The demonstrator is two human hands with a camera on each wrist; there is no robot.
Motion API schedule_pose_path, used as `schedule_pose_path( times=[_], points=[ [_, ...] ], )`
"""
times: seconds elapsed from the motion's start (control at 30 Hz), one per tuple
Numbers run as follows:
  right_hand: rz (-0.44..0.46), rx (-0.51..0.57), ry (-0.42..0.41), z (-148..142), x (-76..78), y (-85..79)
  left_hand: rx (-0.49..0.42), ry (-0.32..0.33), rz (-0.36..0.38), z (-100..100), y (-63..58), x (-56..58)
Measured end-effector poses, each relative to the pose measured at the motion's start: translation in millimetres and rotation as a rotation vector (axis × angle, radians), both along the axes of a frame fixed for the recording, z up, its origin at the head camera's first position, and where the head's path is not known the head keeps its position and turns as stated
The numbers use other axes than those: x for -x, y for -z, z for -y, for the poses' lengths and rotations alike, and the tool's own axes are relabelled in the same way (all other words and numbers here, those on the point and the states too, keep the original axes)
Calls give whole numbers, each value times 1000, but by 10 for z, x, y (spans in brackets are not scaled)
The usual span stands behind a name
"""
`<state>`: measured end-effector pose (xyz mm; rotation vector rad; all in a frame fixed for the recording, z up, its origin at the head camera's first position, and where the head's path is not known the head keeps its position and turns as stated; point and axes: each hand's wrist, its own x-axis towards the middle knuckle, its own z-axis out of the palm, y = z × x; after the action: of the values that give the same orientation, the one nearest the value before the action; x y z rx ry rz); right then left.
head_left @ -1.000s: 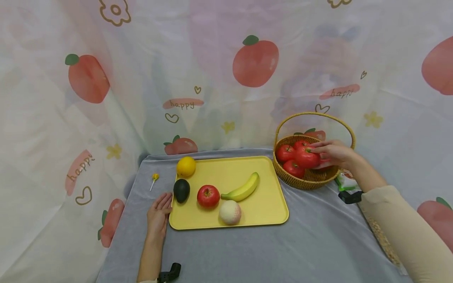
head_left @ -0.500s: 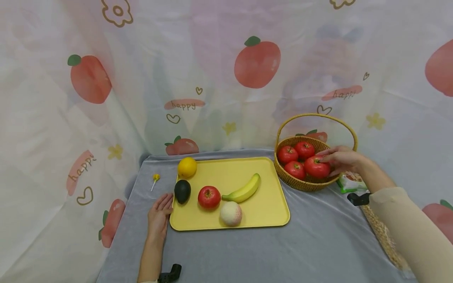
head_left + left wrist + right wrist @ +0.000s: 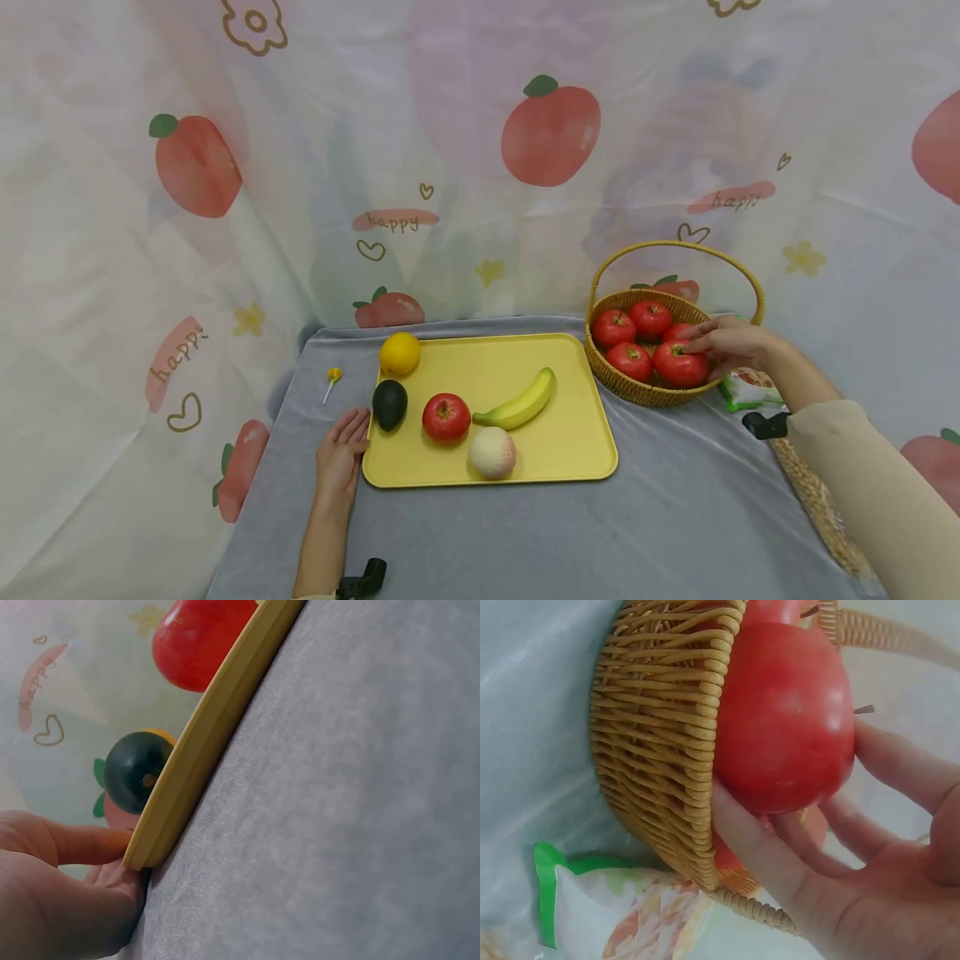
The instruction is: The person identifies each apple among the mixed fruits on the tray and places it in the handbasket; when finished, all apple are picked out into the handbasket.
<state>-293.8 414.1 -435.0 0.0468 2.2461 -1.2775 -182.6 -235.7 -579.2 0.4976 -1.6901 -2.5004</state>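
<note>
My right hand (image 3: 731, 343) holds a red apple (image 3: 680, 365) at the right side of the wicker basket (image 3: 626, 385), its fingers spread round the fruit. In the right wrist view one finger reaches down between that apple (image 3: 784, 720) and the basket rim (image 3: 712, 712). Several more red apples lie in the basket. My left hand (image 3: 339, 458) rests at the left edge of the yellow tray (image 3: 570, 417), fingers straight, thumb at the rim. On the tray are an avocado (image 3: 390, 406), a red apple (image 3: 446, 417), a banana (image 3: 517, 402), a peach (image 3: 492, 452) and an orange-yellow fruit (image 3: 400, 353).
A yellow lollipop (image 3: 334, 374) lies on the grey cloth (image 3: 487, 542) left of the tray. Right of the basket, partly behind my right wrist, is a white and green packet (image 3: 750, 387). A woven straw item (image 3: 813, 500) lies beneath the right forearm. A printed curtain (image 3: 465, 125) stands behind.
My right hand has moved right and down with its apple, from over the middle of the basket to its right side. The left hand has stayed at the tray edge.
</note>
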Motion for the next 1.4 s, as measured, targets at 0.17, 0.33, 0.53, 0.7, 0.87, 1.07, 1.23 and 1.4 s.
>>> schedule_pose_path(
  times=[0.17, 0.33, 0.53, 0.7, 0.87, 1.07, 1.23, 1.4],
  points=[
    [-21, -47, -14, 23, -15, 7, -1, -1, 11, 3, 11, 8],
    [-50, -67, -21, 51, -19, 7, -4, -17, 15, 4, 29, 23],
    [-96, -108, -30, 48, -33, 4, -3, -16, 6, 3, 30, 32],
    [-187, -182, -27, 101, -61, -60, -2, -12, 5, 2, 33, 22],
    [-292, -229, 30, 253, -124, -194, -2, -15, 4, -2, 31, 15],
    [-286, -63, 99, 568, -173, -281, -4, -10, 5, 10, 51, 6],
    [-275, 96, 81, 864, -168, -253, -16, -15, -6, 21, 62, 10],
    [-287, 158, 39, 1120, -188, -257, -25, -14, -11, 27, 65, 23]
  ],
)
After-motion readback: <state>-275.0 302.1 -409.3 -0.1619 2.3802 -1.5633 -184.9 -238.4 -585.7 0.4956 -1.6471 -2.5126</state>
